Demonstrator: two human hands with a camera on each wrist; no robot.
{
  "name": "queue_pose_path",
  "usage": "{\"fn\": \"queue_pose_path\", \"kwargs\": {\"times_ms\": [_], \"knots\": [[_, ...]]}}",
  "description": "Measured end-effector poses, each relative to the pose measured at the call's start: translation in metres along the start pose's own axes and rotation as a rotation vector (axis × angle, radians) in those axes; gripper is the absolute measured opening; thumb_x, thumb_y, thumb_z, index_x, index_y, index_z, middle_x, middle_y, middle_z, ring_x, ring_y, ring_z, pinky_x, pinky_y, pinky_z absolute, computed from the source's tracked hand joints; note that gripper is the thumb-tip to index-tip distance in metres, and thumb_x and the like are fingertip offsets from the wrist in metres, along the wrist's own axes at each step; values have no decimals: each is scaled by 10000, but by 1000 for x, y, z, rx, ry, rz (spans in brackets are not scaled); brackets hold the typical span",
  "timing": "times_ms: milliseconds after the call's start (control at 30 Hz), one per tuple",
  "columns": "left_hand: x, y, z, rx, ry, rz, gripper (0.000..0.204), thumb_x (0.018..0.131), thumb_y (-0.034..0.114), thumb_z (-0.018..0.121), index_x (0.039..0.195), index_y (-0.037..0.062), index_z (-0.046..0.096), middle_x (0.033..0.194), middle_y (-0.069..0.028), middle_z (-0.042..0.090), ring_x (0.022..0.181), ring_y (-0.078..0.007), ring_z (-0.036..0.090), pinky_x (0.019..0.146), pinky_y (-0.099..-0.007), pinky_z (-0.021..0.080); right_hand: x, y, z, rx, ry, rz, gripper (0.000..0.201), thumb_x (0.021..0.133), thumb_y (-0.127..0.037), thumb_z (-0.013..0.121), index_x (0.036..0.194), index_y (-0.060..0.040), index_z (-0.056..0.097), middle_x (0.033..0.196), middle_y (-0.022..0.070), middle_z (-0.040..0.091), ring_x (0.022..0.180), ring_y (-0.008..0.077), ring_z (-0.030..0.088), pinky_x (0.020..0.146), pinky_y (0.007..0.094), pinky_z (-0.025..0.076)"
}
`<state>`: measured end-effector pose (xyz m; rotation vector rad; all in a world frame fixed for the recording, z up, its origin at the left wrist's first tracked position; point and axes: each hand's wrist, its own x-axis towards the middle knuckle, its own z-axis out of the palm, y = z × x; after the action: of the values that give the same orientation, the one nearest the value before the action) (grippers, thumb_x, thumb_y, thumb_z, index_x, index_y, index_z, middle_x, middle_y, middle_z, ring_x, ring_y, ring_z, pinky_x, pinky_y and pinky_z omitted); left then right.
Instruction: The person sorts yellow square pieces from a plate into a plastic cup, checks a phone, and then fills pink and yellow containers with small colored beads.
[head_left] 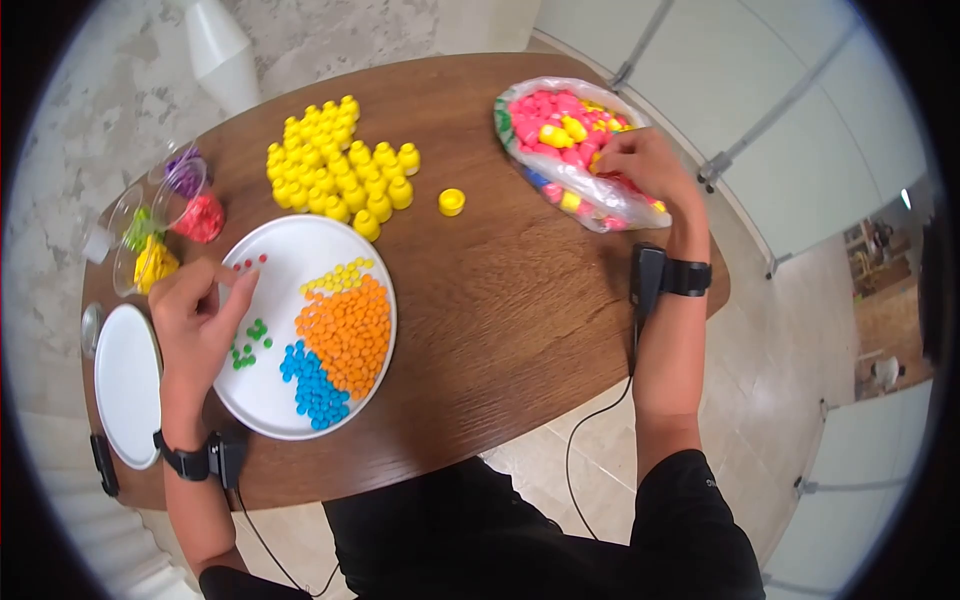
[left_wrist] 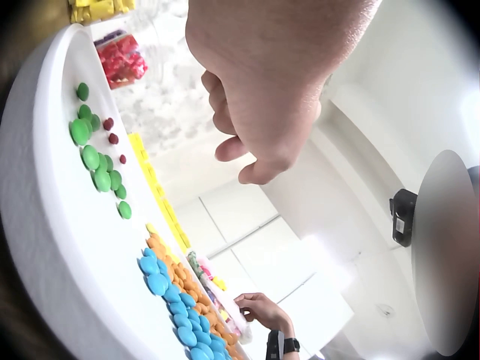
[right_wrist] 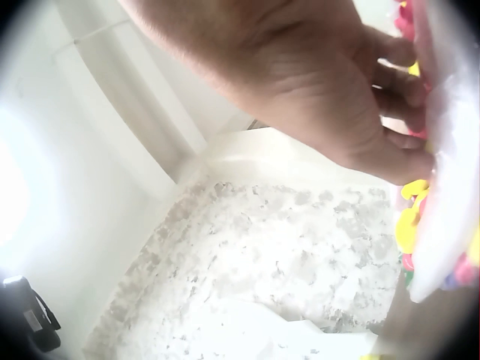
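My left hand [head_left: 200, 315] is held over the left side of a white plate [head_left: 285, 240], fingers loosely curled, near small red candies [head_left: 249, 262]; in the left wrist view the hand [left_wrist: 262, 105] shows nothing in its fingers. Green candies [head_left: 244, 355], blue ones [head_left: 315, 390], orange ones [head_left: 345, 330] and yellow ones [head_left: 340, 277] lie in groups on the plate. My right hand [head_left: 650, 168] reaches into a clear plastic bag [head_left: 635, 208] of pink and yellow pieces. In the right wrist view the bent fingers of that hand [right_wrist: 322, 97] touch the contents; whether they grip a piece is hidden.
Yellow bottle-shaped pieces [head_left: 345, 180] cluster behind the plate, with a yellow cap-like piece [head_left: 452, 202] to their right. Clear cups with purple, red [head_left: 203, 218], green and yellow [head_left: 155, 263] contents stand at the left. A smaller white plate [head_left: 128, 385] lies near the table's left edge.
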<state>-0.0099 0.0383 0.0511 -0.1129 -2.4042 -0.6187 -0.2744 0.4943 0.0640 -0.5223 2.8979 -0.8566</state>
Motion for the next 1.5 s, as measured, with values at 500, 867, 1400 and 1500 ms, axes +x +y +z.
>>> {"fn": "queue_pose_path", "kwargs": {"times_ms": [500,867,1400,1500], "knots": [[2,-11,-10,76,49,89,243,825,129,852,716,35,656,555,-63,526,465,-163,454,467,-325,324,4,-147,83,343,-21,-274,152,831,-123,771,873,-3,687,676,0,634,518,83,570,487,250,419],[0,-17,-2,28,17,84,267,812,130,857,704,46,628,576,-70,566,460,-192,498,468,-331,367,1,-132,99,207,-76,-189,253,860,-180,695,919,62,736,796,78,721,761,135,630,731,294,496],[-6,-27,4,-41,-80,-2,176,846,92,823,775,20,678,623,-27,560,513,-105,427,490,-282,304,-2,-133,110,209,-87,-230,180,824,-79,720,931,44,796,626,11,628,587,69,524,560,277,425],[-5,-25,4,-56,-83,-9,176,846,93,823,773,23,680,614,-22,542,513,-100,419,492,-282,296,-2,-134,110,208,-73,-235,176,817,-73,729,930,48,791,624,6,622,586,70,520,558,276,420]]}}
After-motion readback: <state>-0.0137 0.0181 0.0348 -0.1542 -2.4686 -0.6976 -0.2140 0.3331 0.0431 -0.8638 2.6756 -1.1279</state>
